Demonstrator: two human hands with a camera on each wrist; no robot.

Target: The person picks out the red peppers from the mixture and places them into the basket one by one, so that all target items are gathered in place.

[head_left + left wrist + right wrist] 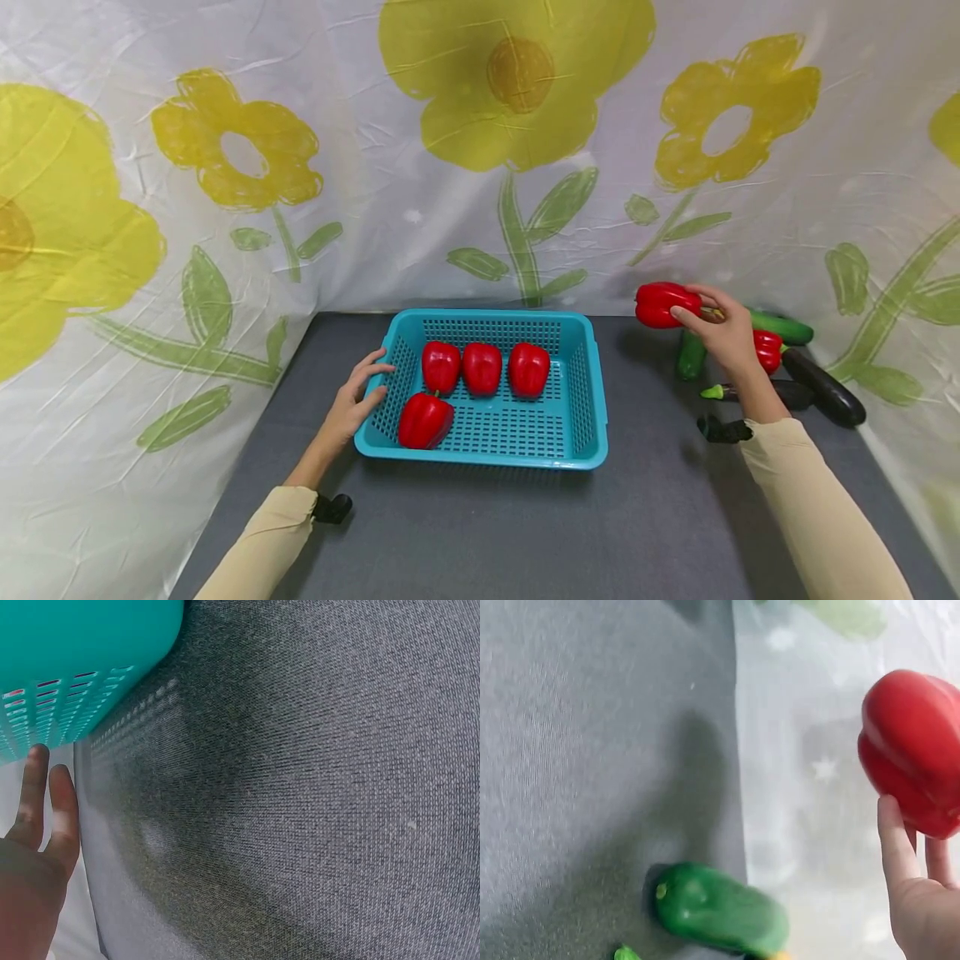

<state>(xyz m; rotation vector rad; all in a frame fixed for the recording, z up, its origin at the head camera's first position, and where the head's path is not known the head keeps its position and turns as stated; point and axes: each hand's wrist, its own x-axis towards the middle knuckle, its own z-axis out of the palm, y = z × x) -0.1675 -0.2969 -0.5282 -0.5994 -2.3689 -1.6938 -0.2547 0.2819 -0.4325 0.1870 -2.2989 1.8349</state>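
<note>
Pinching hand: the pepper [660, 305] is gripped near its stem end between the thumb and fingers of the right hand [726, 335], lifted off the table [480, 533].
Bracing hand: the fingers of the left hand [352, 402] are loosely spread at the side of the basket [487, 460]; whether it is pressed cannot be told.
Basket load: four red ones [482, 369] are contained, just right of the left hand.
Side pile: cucumbers [690, 355], a spare pepper [767, 350] and eggplants [834, 397] are laid around the right wrist.
Pepper feel: judged light and fairly stiff; slipping might be allowed by its glossy skin, and denting caused by hard squeezing.
Pepper hold: best taken across its broad shoulders, with the stem left unstrained.
</note>
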